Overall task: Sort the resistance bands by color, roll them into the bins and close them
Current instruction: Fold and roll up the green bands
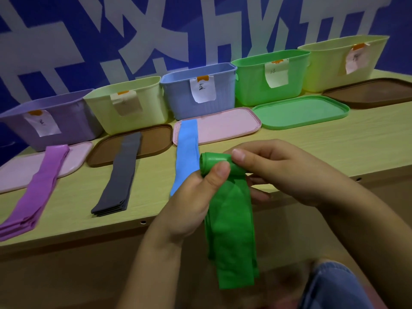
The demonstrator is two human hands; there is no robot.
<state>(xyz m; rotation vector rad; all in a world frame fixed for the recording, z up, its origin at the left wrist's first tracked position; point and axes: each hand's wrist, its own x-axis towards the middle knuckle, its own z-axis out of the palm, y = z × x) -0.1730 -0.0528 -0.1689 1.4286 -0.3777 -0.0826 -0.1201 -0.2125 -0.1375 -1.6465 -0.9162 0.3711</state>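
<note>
Both hands, left hand [196,190] and right hand [274,172], pinch the rolled top of a smooth green band [229,219], its flat tail hanging below them.

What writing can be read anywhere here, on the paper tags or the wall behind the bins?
"蓝": handwritten on the white paper tag of the blue plastic bin.
Tags on the purple bin, the pale yellow bin, the green bin and the far-right pale yellow bin: marks too faint or blurred to read.
Blue wall: large white strokes, cropped, not readable.
</note>
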